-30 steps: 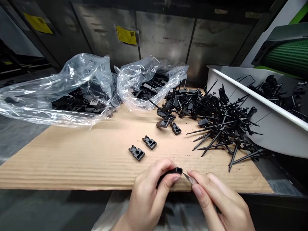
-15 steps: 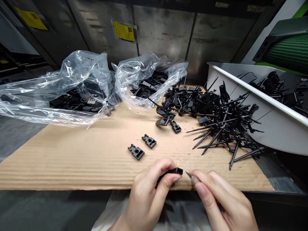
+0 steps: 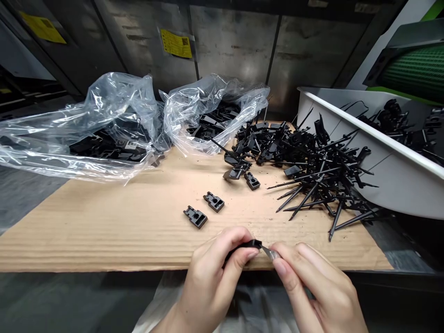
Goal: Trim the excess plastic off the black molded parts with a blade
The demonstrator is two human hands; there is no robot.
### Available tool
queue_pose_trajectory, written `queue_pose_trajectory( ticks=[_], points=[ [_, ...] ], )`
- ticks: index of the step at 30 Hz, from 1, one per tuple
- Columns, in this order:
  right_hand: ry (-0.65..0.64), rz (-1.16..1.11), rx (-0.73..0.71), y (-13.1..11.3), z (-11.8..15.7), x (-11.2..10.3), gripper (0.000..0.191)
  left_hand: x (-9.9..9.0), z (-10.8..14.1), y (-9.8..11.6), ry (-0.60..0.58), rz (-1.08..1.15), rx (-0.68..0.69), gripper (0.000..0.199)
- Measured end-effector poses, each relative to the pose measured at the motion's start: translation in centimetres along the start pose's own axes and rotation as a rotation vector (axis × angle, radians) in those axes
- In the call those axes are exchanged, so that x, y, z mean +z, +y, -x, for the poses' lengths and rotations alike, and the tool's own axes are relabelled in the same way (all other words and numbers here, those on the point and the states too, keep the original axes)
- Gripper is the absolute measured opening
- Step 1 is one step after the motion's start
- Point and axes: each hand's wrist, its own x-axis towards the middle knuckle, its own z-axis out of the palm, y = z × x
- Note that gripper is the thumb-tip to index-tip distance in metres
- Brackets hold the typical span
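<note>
Left hand (image 3: 211, 277): I see it clamped on a black moulded plastic part (image 3: 248, 244), pinched between thumb and fingers, apparently to steady it against the blade.
Right hand (image 3: 314, 282): apart from the left but close by, pinching a small metal blade (image 3: 268, 252) whose edge meets the part's end.
Part's place: held just above the front edge of a corrugated cardboard sheet (image 3: 104, 240).
Around: two similar loose parts (image 3: 195, 217) lie ahead of my hands, a spiky black heap (image 3: 319, 180) lies right, beside a tilted white tub (image 3: 398, 185), and clear plastic bags (image 3: 114, 92) sit behind.
</note>
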Motion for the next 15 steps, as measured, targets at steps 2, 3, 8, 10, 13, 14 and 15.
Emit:
queue_pose_trajectory(
  ticks=[2, 3, 8, 10, 13, 14, 15],
  points=[
    [-0.008, -0.026, 0.000, 0.0, 0.0, -0.1, 0.018, -0.2, -0.2, 0.2, -0.044, 0.061, -0.045, 0.024],
    [-0.012, -0.044, -0.003, -0.1, 0.0, -0.1, 0.018, -0.3, -0.3, 0.3, -0.068, 0.099, -0.076, 0.022],
    [0.011, -0.107, 0.070, -0.5, 0.1, 0.0, 0.017, -0.7, -0.8, 0.8, -0.140, 0.291, -0.228, 0.011],
    [0.020, -0.119, 0.090, -0.6, 0.1, 0.1, 0.017, -0.9, -0.9, 0.9, -0.162, 0.381, -0.291, 0.006],
    [0.017, -0.051, 0.048, -0.3, 0.0, 0.2, 0.017, -1.2, -1.0, 1.0, -0.276, 0.587, -0.401, 0.005],
    [0.024, -0.027, 0.050, -0.2, 0.0, 0.1, 0.017, -1.3, -1.0, 1.0, -0.309, 0.644, -0.431, 0.009],
    [0.034, -0.018, 0.064, -0.1, -0.1, 0.0, 0.018, -1.3, -1.1, 1.0, -0.330, 0.683, -0.450, 0.011]
  ],
)
